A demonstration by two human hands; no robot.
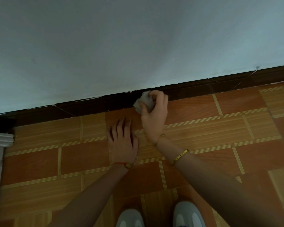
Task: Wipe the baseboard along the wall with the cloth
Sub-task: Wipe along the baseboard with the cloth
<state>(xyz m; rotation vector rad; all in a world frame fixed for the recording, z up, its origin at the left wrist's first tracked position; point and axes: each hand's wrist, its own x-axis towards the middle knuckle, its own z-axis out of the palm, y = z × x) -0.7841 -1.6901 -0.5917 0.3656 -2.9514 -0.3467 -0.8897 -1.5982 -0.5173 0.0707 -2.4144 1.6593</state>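
A dark brown baseboard [95, 104] runs along the foot of the pale wall [121, 46], rising from lower left to upper right. My right hand [156, 115] grips a crumpled pale cloth [143, 101] and presses it against the baseboard near the middle of the view. My left hand [122, 140] lies flat on the floor just below and to the left of it, fingers spread and pointing toward the wall, holding nothing.
The floor [203, 128] is orange and tan tile with striped borders. A white door-frame moulding [0, 140] stands at the far left where the baseboard ends. The toes of my two light shoes [161, 217] show at the bottom edge.
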